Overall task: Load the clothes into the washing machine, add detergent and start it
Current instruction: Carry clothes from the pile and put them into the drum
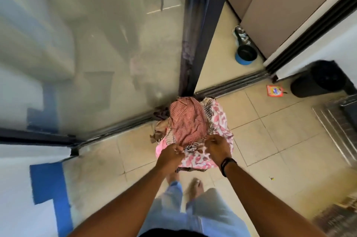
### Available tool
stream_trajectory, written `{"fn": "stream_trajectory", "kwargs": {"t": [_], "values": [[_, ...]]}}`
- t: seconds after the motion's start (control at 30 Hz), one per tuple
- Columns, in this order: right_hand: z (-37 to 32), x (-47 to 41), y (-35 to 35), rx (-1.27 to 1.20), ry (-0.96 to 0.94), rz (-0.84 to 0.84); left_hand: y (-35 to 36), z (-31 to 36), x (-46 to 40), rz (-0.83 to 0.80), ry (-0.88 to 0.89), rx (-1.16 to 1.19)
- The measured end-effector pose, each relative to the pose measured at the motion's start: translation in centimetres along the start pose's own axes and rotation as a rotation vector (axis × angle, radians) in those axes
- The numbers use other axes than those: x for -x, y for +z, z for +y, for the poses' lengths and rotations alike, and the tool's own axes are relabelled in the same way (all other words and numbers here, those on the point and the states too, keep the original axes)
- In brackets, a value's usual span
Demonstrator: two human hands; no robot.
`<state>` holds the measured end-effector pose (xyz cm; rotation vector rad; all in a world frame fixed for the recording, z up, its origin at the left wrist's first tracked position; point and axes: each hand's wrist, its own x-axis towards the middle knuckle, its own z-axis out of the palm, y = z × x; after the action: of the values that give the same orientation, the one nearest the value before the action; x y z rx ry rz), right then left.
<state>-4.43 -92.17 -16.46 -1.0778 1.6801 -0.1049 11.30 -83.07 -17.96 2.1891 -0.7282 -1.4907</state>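
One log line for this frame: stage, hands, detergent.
stage: gathering clothes | left hand: grips clothes pile | right hand: grips pile | detergent packet: on floor, untouched | washer: not identifiable

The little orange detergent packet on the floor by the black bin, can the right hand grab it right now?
Probably not yet. The right hand is pinching the bundle of pink and checked clothes, as is the left hand. The orange detergent packet lies well off on bare floor tiles; nothing blocks it.
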Motion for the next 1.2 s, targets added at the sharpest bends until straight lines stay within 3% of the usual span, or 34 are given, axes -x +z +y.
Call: {"fn": "stream_trajectory", "kwargs": {"t": [0.13, 0.27, 0.5, 0.7, 0.8, 0.9, 1.03, 1.2], "values": [[0.3, -3.8, 1.1, -0.019, 0.059, 0.066, 0.2, -0.8, -5.1, -0.056, 0.011, -0.208], [0.1, -6.7, 4.0, 0.051, 0.049, -0.024, 0.6, -0.6, -10.6, -0.116, 0.045, -0.389], [-1.1, -13.8, 7.3, 0.125, 0.072, -0.267, 2.7, 2.7, -19.7, 0.107, 0.109, -0.441], [0.6, -19.5, 6.9, 0.206, 0.093, -0.3, 4.1, 1.9, -27.2, 0.212, -0.052, -0.37], [2.2, -21.1, 6.3, 0.15, 0.142, -0.266, 4.9, 1.1, -29.8, 0.246, -0.059, -0.521], [3.6, -21.4, 6.1, 0.091, 0.185, -0.265, 5.2, 1.0, -30.4, 0.317, -0.088, -0.661], [5.1, -20.9, 6.5, 0.146, 0.209, -0.354, 4.2, 0.5, -30.2, 0.333, -0.07, -0.663], [3.9, -19.3, 6.4, 0.178, 0.183, -0.351, 3.1, 2.3, -29.1, 0.455, -0.018, -0.466]]}}
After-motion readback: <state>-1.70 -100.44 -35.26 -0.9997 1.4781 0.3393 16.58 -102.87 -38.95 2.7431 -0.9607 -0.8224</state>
